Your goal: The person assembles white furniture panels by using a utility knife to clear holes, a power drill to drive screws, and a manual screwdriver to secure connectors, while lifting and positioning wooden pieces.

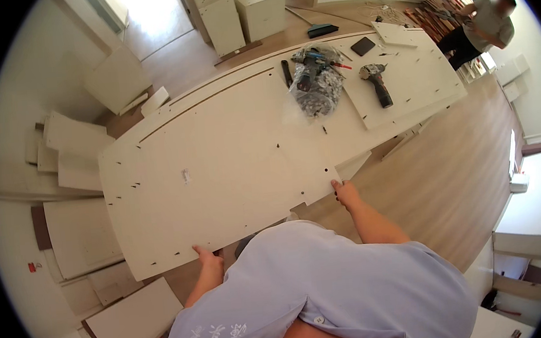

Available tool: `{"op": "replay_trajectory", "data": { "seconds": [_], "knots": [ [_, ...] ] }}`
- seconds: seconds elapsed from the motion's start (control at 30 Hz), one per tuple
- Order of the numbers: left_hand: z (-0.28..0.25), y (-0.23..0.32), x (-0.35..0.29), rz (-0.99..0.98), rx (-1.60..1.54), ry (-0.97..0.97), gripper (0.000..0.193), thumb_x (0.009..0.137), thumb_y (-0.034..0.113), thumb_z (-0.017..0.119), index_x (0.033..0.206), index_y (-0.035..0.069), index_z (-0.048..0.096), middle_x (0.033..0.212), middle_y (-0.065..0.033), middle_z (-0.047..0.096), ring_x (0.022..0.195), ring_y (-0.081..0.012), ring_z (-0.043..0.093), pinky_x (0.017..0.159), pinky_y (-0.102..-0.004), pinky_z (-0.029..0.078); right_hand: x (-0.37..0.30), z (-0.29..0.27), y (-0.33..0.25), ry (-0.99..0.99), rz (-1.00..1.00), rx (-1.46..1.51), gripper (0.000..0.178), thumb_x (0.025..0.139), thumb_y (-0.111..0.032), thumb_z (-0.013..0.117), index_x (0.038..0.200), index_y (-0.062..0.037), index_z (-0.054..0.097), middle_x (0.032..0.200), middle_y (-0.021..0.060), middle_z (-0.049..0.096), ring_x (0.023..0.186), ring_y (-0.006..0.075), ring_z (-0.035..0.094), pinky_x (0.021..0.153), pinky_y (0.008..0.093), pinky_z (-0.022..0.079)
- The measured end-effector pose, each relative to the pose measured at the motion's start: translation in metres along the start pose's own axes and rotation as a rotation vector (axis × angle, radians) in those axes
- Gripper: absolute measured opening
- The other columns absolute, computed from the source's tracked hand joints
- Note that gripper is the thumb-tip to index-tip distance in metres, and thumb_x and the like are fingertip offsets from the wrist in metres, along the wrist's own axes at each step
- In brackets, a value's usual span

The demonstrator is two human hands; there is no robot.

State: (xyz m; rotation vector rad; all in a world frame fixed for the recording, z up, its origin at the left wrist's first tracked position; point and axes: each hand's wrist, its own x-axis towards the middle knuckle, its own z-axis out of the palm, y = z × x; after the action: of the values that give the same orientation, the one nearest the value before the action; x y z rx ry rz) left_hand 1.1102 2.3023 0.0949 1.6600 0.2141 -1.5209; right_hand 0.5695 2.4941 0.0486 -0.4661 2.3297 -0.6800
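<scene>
Head view, looking down past a pale blue shirt (320,293) at 6 o'clock: large white panel (219,173) filling the centre, drilled with small holes, long axis running from 8 o'clock up toward 2 o'clock, lying on other boards above a wood floor (439,186). Left hand (206,257) at about 7 o'clock, clamped on the panel's near edge, thumb on top, remaining fingers curled under and out of sight. Right hand (344,191) at about 5 o'clock, gripping the panel's near right corner, fingers closed over the edge just beside a drilled hole. Up the panel toward 1 o'clock: clear plastic bag of dark fittings (314,84) lying on the board, touching a few hand tools with red and blue handles (325,58) at its far end. Just right of the bag, a cordless drill (377,82) lying flat on a second white panel (405,86), near but apart from the bag. Beyond the drill, a dark flat phone-like slab (363,45). At 9 o'clock, a spread of smaller white boards (79,186) on the floor, some overlapping. At 12 o'clock, two white cabinet boxes (244,17) standing upright side by side. At 2 o'clock, well apart from the panel, another person (480,28) standing beside a heap of wood strips (437,9)
</scene>
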Motion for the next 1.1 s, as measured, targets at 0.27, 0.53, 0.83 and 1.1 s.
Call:
{"op": "replay_trajectory", "data": {
  "seconds": [0.27,0.53,0.83,1.1],
  "knots": [
    [0.027,-0.007,-0.033,-0.077,0.048,-0.036,0.069,0.103,0.066,0.044,0.150,0.015,0.046,0.149,-0.0075,0.053,0.133,-0.0306,0.056,0.110,-0.0497,0.052,-0.003,-0.040,-0.026,0.024,0.102,-0.008,0.059,0.101,-0.049,0.061,0.120,0.0063,0.062,0.091,0.0161,0.071,0.075,0.0253,0.068,0.067,0.0390,0.054],
    [-0.001,-0.006,0.006,-0.106,0.147,-0.225,0.060,0.105,0.055,0.051,0.147,0.013,0.048,0.147,-0.0109,0.054,0.134,-0.0333,0.054,0.110,-0.0535,0.051,-0.032,-0.058,-0.049,0.071,-0.034,-0.162,0.073,0.099,-0.058,0.059,0.120,0.0114,0.063,0.109,0.0291,0.072,0.107,0.0464,0.068,0.090,0.0509,0.054],
    [0.021,0.028,0.034,-0.064,0.429,-0.196,0.065,0.103,0.062,0.050,0.146,0.013,0.048,0.138,-0.0126,0.059,0.123,-0.0345,0.060,0.104,-0.0499,0.050,0.000,-0.039,-0.058,-0.005,0.084,-0.059,0.071,0.100,-0.060,0.055,0.098,0.0088,0.070,0.101,0.0308,0.072,0.099,0.0455,0.070,0.090,0.0506,0.053],
    [0.035,0.046,0.015,-0.026,0.732,-0.124,0.063,0.102,0.068,0.046,0.124,0.012,0.062,0.104,-0.0117,0.072,0.093,-0.0285,0.070,0.082,-0.0462,0.054,-0.003,-0.037,-0.075,-0.097,0.160,0.312,0.062,0.097,-0.054,0.068,0.094,0.0071,0.061,0.077,0.0145,0.064,0.056,0.0243,0.061,0.043,0.0356,0.043]
  ]
}}
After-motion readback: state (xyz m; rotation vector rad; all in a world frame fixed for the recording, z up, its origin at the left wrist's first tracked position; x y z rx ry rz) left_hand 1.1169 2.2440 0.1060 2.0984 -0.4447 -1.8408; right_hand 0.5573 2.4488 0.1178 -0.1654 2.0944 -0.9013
